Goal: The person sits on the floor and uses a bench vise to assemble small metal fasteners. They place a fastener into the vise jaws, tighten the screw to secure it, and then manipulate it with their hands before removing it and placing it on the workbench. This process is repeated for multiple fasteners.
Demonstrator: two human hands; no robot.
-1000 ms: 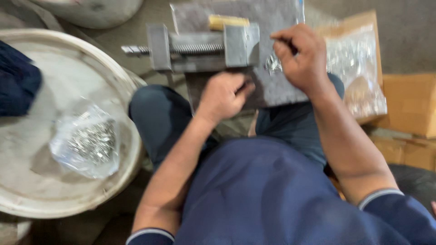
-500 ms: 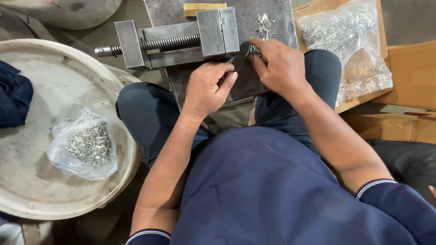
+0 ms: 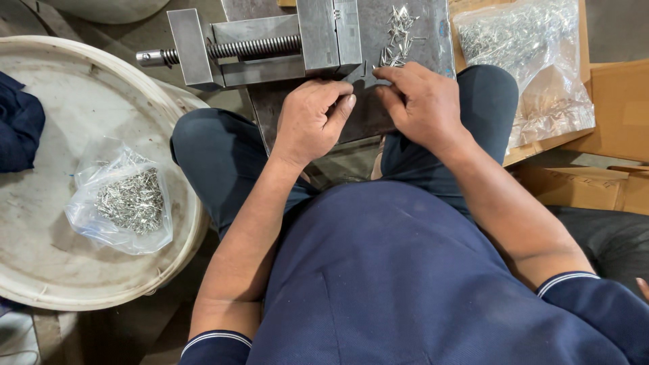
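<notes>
Where the grey metal plate (image 3: pixel 405 101) lies across the seated person's knees, both hands meet at its near edge. The left hand (image 3: pixel 312 118) rests curled, fingers folded in toward the palm and thumb stretched toward the other hand; whether it pinches anything I cannot tell. The right hand (image 3: pixel 422 101) is likewise half closed, its fingertips drawn together at the plate's near edge — any piece between them is too small to make out. Just beyond the right hand's fingers, toward the plate's far edge, lies a loose heap of small metal pins (image 3: pixel 397 34). A steel vise (image 3: pixel 270 42) sits on the plate's far left part, its threaded screw reaching out past the left edge. Right of the plate, a clear bag of the same pins (image 3: pixel 527 61) rests in an open cardboard box (image 3: pixel 608 101). To the left, a round white lid (image 3: pixel 54 270) carries a smaller bag of pins (image 3: pixel 125 199) near its middle and a dark blue cloth (image 3: pixel 20 122) at its far-left rim.
</notes>
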